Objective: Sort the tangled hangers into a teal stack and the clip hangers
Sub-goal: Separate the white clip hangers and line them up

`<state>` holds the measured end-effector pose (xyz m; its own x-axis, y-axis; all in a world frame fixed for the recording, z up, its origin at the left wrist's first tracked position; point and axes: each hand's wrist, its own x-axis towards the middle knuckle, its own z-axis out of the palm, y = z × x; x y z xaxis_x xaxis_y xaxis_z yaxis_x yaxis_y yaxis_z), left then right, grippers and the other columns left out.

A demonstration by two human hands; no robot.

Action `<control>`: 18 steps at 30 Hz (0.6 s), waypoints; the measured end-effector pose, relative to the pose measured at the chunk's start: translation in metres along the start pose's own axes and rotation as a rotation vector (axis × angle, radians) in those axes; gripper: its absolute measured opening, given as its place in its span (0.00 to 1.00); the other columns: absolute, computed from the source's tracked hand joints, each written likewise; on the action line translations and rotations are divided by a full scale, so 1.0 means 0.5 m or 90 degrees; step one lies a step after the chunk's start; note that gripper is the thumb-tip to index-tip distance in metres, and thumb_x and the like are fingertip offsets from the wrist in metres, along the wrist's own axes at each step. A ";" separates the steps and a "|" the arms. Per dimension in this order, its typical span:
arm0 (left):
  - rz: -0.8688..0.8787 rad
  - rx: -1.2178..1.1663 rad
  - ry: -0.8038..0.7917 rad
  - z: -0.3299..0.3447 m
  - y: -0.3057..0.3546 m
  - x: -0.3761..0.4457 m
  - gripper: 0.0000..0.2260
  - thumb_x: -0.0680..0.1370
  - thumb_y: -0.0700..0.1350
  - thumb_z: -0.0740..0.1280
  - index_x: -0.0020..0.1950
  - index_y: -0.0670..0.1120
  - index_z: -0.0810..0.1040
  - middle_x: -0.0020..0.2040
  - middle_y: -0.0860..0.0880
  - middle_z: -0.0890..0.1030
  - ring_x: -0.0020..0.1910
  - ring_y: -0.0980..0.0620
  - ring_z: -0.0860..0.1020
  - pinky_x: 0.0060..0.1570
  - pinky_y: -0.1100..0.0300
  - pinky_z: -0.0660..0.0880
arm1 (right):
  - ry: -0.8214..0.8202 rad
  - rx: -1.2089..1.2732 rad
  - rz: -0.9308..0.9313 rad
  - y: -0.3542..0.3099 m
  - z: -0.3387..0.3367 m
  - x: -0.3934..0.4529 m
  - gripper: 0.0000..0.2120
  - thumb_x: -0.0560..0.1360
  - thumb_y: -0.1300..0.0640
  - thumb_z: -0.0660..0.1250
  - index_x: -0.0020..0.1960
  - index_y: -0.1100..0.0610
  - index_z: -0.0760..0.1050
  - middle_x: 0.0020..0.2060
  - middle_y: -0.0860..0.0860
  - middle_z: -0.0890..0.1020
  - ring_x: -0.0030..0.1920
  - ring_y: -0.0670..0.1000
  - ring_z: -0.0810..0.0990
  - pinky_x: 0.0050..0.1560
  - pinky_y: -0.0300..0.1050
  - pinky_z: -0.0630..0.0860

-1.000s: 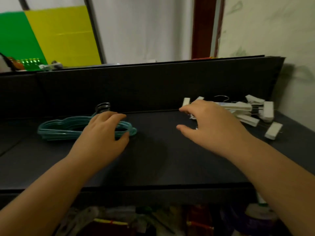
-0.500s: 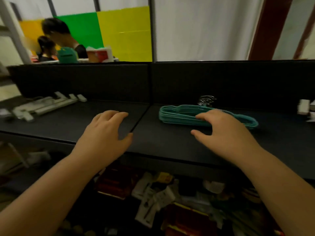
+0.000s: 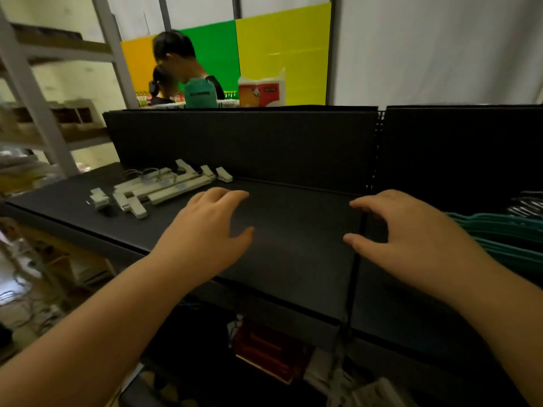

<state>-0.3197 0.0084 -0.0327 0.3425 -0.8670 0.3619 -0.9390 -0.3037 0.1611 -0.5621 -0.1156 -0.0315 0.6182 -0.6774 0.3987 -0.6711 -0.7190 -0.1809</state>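
Left hand [image 3: 205, 230] and right hand [image 3: 411, 239] hover over dark shelf [image 3: 293, 259], fingers loosely spread, holding nothing. White clip hangers [image 3: 158, 188] bunched far left; teal stack [image 3: 499, 233] at right edge. Advice: lift clip hangers singly, avoid snagged hooks.

Beyond the black shelf [image 3: 293, 259] and its back panel [image 3: 241, 142]: two people [image 3: 176, 69] before orange, green and yellow wall panels [image 3: 282, 51], a teal bag [image 3: 201, 94], a red-and-white pack [image 3: 261, 92], perhaps tissues. Left, grey racking [image 3: 29, 92]; below, blurred clutter [image 3: 270, 353].
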 end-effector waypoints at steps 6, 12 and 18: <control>-0.020 0.011 -0.024 -0.003 -0.149 0.084 0.31 0.76 0.59 0.65 0.76 0.57 0.59 0.74 0.52 0.64 0.72 0.49 0.63 0.67 0.52 0.64 | -0.072 0.002 0.006 -0.095 0.033 0.119 0.28 0.73 0.38 0.68 0.71 0.41 0.67 0.62 0.41 0.73 0.59 0.43 0.73 0.58 0.45 0.76; -0.046 0.060 -0.082 0.016 -0.344 0.161 0.29 0.75 0.61 0.64 0.74 0.54 0.64 0.72 0.51 0.67 0.70 0.48 0.65 0.66 0.50 0.67 | -0.083 -0.052 0.047 -0.218 0.102 0.211 0.28 0.74 0.39 0.68 0.71 0.40 0.66 0.64 0.41 0.72 0.61 0.43 0.74 0.59 0.45 0.76; -0.040 0.118 -0.175 0.028 -0.509 0.257 0.22 0.75 0.64 0.61 0.63 0.53 0.75 0.56 0.50 0.76 0.54 0.50 0.75 0.56 0.50 0.75 | -0.035 -0.045 0.125 -0.349 0.189 0.285 0.27 0.73 0.39 0.68 0.70 0.40 0.68 0.63 0.41 0.73 0.60 0.43 0.74 0.58 0.44 0.75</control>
<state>-0.0370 -0.0311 -0.0399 0.4027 -0.9108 0.0907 -0.9145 -0.4046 -0.0029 -0.3182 -0.1011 -0.0281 0.4932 -0.8123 0.3113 -0.8065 -0.5611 -0.1865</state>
